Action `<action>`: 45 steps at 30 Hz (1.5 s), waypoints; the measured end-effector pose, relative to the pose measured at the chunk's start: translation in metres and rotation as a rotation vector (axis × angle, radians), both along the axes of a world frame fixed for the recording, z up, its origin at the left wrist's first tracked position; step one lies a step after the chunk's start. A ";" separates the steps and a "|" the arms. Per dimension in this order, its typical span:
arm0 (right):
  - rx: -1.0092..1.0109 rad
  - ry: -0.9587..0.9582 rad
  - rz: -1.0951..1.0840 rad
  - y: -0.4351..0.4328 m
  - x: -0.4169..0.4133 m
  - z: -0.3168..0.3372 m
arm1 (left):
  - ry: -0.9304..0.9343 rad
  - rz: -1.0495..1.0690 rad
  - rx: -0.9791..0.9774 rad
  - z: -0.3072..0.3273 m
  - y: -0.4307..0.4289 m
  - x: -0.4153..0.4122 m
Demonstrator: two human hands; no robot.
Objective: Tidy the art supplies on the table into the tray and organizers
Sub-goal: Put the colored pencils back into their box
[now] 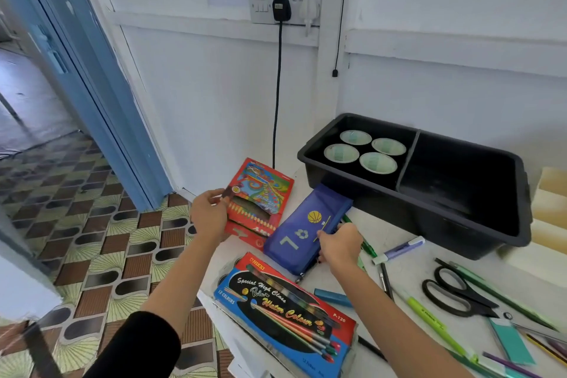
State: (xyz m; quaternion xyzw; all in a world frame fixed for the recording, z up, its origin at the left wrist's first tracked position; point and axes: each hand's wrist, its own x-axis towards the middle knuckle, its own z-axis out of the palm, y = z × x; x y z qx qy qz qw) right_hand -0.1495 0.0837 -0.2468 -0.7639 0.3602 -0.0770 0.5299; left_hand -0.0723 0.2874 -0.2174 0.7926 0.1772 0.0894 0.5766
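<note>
While the left hand [208, 214] grips the red crayon box [259, 198] at the counter [408, 270] edge, the right hand [339, 245] pinches the blue pencil case [302, 228], which touches the black tray [466, 218].

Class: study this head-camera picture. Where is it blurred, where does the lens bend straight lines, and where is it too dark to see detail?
Head view: the pens at the lower right smear; the blue door frame leans and bows from the wide lens; the tray has a right compartment too dark for detail.
</note>
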 end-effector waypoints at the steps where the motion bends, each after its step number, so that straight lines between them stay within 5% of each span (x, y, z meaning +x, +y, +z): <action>1: -0.016 0.003 0.006 -0.001 -0.002 0.001 | -0.002 0.025 -0.024 0.003 0.003 -0.001; 7: -0.154 0.021 0.026 0.005 -0.013 0.015 | -0.062 0.185 -0.219 0.029 0.017 -0.011; 10: -0.215 -0.117 0.078 0.011 -0.014 0.023 | -0.047 0.152 -0.349 0.041 0.012 -0.027; 13: 0.043 -0.314 0.187 0.019 -0.018 0.041 | 0.042 0.074 -0.526 0.048 -0.005 -0.048; 16: 0.389 -0.319 0.294 0.020 -0.030 0.057 | 0.142 0.006 -0.662 0.046 -0.029 -0.071; 20: 0.519 -0.443 0.240 -0.008 -0.060 0.070 | 0.228 -0.152 -0.716 0.044 -0.063 -0.112; 28: 0.476 -0.355 0.277 -0.121 -0.174 0.080 | 0.060 -0.323 -0.584 0.051 -0.134 -0.161; 32: 0.447 -0.297 0.209 -0.170 -0.233 0.076 | -0.080 -0.478 -0.350 0.044 -0.172 -0.190; 40: -0.047 -0.246 -0.327 -0.229 -0.326 0.042 | -0.078 -0.711 0.111 0.004 -0.242 -0.278; 45: -0.428 -0.051 -0.276 -0.229 -0.379 0.029 | -0.154 -0.745 0.527 -0.020 -0.265 -0.339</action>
